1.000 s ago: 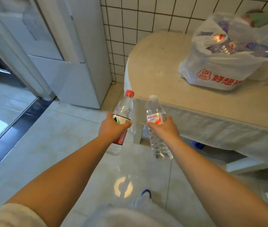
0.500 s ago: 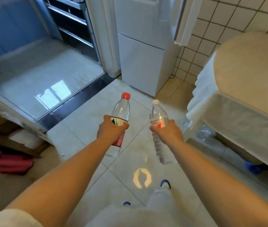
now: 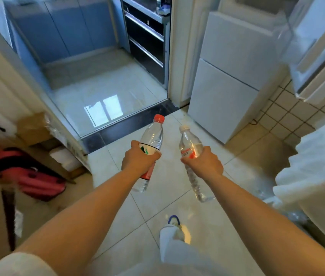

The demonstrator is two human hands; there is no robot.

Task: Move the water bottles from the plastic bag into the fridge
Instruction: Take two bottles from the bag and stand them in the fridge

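My left hand grips a clear water bottle with a red cap around its label. A second clear bottle with a white cap is held by my right hand at its red-and-white label. Both bottles are upright and tilted slightly, over the tiled floor. The white fridge stands ahead to the right, with its upper door swung open at the top right. The plastic bag is out of view.
A table with a white cloth sits at the right edge. A doorway with a dark threshold leads to a kitchen ahead. Cardboard boxes and a pink bag lie at the left. My foot is below.
The view has swung left, away from the table and bag and towards the fridge and the doorway. Both hands keep the same hold on their bottles.
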